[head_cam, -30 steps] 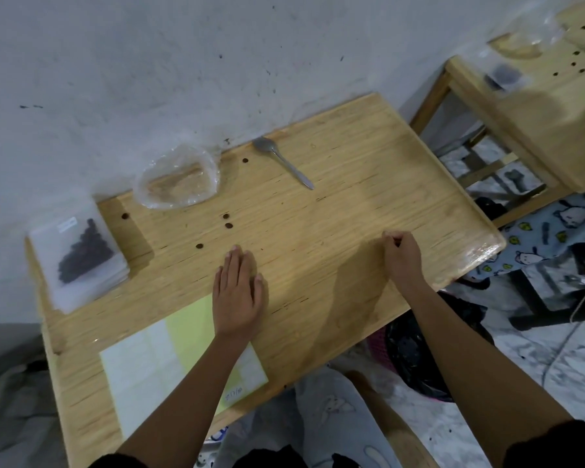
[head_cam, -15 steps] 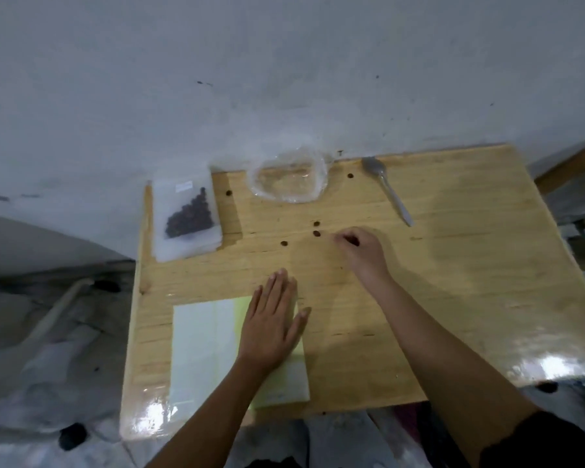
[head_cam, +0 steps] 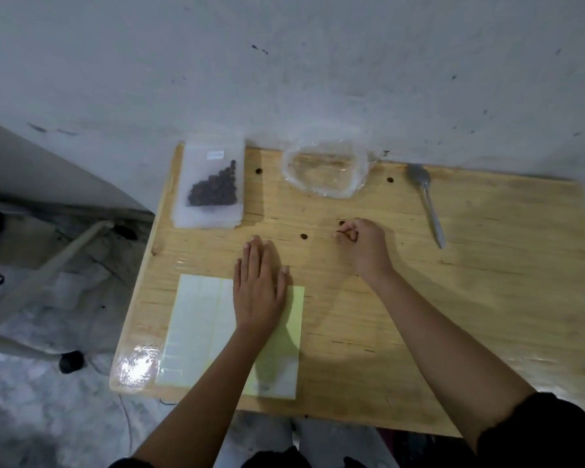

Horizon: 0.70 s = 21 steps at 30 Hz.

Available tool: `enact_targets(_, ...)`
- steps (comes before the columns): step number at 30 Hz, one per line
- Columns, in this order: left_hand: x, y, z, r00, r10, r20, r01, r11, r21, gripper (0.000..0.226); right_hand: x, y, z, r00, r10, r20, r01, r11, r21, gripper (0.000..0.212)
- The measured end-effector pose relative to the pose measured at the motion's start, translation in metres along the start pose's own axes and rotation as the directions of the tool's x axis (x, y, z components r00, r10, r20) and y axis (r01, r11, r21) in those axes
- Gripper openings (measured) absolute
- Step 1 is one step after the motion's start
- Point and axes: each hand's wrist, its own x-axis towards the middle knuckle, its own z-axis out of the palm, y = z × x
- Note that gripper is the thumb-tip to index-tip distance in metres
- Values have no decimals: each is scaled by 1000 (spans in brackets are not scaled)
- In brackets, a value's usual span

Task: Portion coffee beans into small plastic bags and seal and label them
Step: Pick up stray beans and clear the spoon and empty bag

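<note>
A stack of small plastic bags [head_cam: 207, 184] lies at the table's far left; the top one holds dark coffee beans and bears a white label. An empty clear plastic container [head_cam: 325, 168] sits at the back middle. Loose beans [head_cam: 304, 236] lie scattered on the wood. My right hand [head_cam: 363, 243] pinches a coffee bean between thumb and fingers at mid-table. My left hand [head_cam: 260, 287] lies flat, palm down, fingers apart, its heel on the sheet of labels [head_cam: 200, 332] near the front edge.
A metal spoon [head_cam: 428, 201] lies at the back right of the wooden table [head_cam: 487, 298]. A grey wall rises right behind the table. Pale cloth and a pipe lie on the floor to the left.
My right hand came from the table's right front edge to the loose beans at mid-table and closed its fingers on one. The head camera swung left. My left hand stayed flat.
</note>
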Motion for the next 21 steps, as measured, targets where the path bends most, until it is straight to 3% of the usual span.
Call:
enact_targets(6,17,0,0,1000,2,-31,-2,1000,20,66,-1,9,-7,974,-121,194,159,968,-195,20)
enact_targets(8,16,1,0,999,6,-46,-5,1000,20,65,-4,8,-13,970,-128,205,158,978,-133,20)
enact_targets(11,15,0,1,998,10,-61,-9,1000,19,63,-7,-1,-21,975,32,219,-70,983,169,22)
enact_targets(13,14,0,1,998,11,-62,-9,1000,18,63,-9,-4,-19,978,102,182,-150,948,279,26)
enact_targets(21,14,-1,-1,997,12,-71,-11,1000,7,64,-21,-2,-4,991,-67,119,50,990,135,22)
